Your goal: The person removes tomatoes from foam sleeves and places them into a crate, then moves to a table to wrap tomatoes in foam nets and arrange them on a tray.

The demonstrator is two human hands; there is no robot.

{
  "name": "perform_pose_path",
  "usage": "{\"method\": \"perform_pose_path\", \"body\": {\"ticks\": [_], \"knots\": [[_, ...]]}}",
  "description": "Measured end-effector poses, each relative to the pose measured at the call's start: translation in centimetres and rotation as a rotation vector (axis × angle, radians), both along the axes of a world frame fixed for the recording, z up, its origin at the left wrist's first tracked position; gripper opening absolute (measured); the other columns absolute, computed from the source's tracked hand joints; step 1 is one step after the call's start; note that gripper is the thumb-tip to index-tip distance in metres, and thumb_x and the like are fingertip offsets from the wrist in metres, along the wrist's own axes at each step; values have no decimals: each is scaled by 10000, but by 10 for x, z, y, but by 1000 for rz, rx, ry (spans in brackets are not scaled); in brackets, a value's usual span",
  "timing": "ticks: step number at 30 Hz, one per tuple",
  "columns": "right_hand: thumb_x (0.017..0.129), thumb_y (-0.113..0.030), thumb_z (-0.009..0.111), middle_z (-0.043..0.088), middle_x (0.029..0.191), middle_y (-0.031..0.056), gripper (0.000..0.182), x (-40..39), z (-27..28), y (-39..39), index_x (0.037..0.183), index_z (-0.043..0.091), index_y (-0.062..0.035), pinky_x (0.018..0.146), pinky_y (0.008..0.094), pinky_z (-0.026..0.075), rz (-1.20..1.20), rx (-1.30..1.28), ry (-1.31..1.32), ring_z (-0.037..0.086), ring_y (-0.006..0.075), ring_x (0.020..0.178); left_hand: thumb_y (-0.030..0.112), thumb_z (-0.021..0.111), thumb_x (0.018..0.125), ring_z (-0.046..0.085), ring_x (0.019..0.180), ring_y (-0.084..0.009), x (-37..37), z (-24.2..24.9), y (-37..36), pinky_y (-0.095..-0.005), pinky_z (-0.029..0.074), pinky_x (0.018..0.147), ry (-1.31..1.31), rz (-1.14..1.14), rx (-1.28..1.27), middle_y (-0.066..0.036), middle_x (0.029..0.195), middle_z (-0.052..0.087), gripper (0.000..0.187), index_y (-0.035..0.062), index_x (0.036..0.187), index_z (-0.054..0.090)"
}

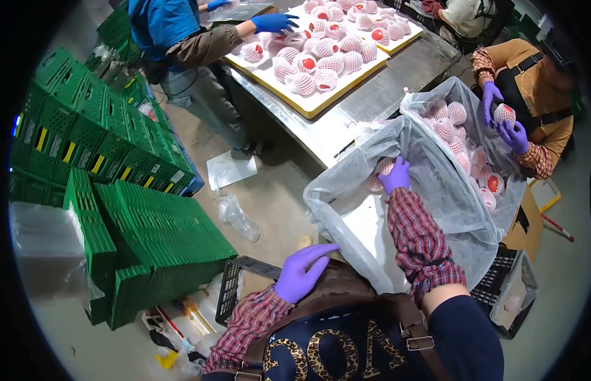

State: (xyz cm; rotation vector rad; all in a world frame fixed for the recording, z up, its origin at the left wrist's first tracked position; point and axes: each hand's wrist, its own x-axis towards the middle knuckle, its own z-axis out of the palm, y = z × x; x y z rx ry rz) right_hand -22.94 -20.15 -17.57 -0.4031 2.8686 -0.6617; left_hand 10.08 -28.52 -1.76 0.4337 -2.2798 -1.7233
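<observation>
From where I stand, the person's right hand (396, 175), in a purple glove and plaid sleeve, reaches down into the near box (330, 184), which has a grey, crinkled liner. Its fingertips are at a netted fruit (386, 166) near the far side of that box, with a second netted piece (373, 183) just beside it. I can't tell whether the grip is closed around the fruit or only resting against it. The pale bottom of the box shows below the hand.

The left hand (302, 274), gloved the same way, hangs in front of the person's body with the grip loose and its fingers stretched out, holding nothing. A black crate (228, 293) is near it, on the floor side.

Against the near box stands the far box (422, 100), also lined, with many netted fruits inside. Across it, a co-worker in purple gloves (514, 136) holds another red fruit (504, 114) in a net. Beyond, the metal worktop (429, 60) carries yellow-edged trays (308, 109) of netted fruit, and a blue-gloved hand (274, 23) reaches over them. Green crates (86, 120) are stacked off to the left.
</observation>
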Motion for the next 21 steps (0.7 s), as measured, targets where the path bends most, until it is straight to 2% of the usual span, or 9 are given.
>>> {"method": "perform_pose_path", "body": {"ticks": [4,5,8,10,11,14,17,20,21], "knots": [[589,-256,758,446,1153,173,734,7,-10,13,1184,356,-100,839,411,461,15,-154,29,527,344,1006,116,492,868,584,939,-191,-53,12,-27,-293,442,835,18,-242,35,-122,1024,615,262,23,1096,580],[597,-262,751,496,1124,181,723,10,-3,17,1194,388,-79,832,391,465,18,-155,78,540,332,1001,121,496,870,571,948,-164,-68,21,-34,-283,431,850,-100,-292,155,-97,1020,618,259,28,1096,583],[604,-276,746,524,1117,196,727,10,16,38,1210,420,-44,840,360,462,0,-395,-230,550,307,1007,132,503,871,532,1009,-154,-117,8,-52,-272,400,886,63,-361,224,-94,1085,585,308,49,1166,540],[671,-216,705,552,1093,166,638,17,21,51,1215,441,-12,857,310,448,-20,-687,-195,554,234,999,160,513,873,460,1108,-172,-153,-3,-60,-280,368,925,24,-357,513,-99,1206,498,403,83,1263,449],[693,-195,689,552,1092,151,609,24,34,54,1217,439,-12,858,300,445,-66,-821,-247,551,218,995,196,520,876,409,1159,-194,-171,-10,-65,-316,356,947,-141,-371,559,-99,1284,410,520,146,1351,315],[765,-157,639,538,1101,106,527,61,98,48,1231,430,-29,861,276,438,-106,-989,-244,534,169,990,247,530,875,405,1159,-188,-211,-8,-56,-351,392,920,-449,-401,677,-76,1262,411,554,195,1359,266],[754,-227,667,510,1138,134,586,92,132,31,1261,418,-68,880,301,429,-122,-1037,-217,528,192,1014,296,529,873,434,1130,-179,-238,-28,-45,-357,447,861,-499,-662,850,-68,1215,433,519,211,1323,283],[739,-260,680,520,1111,149,618,104,143,19,1274,416,-95,881,324,425,-281,-167,584,530,237,1000,323,530,871,455,1107,-175,-245,-44,-36,-340,485,810,-403,-600,989,-56,1194,435,459,193,1264,334],[732,-278,686,538,1056,167,575,106,151,17,1237,469,-107,859,343,429,-319,-135,598,522,266,985,316,533,872,471,1087,-180,-244,-40,-37,-317,496,794,-406,-549,1045,-57,1191,435,439,181,1245,347]]}}
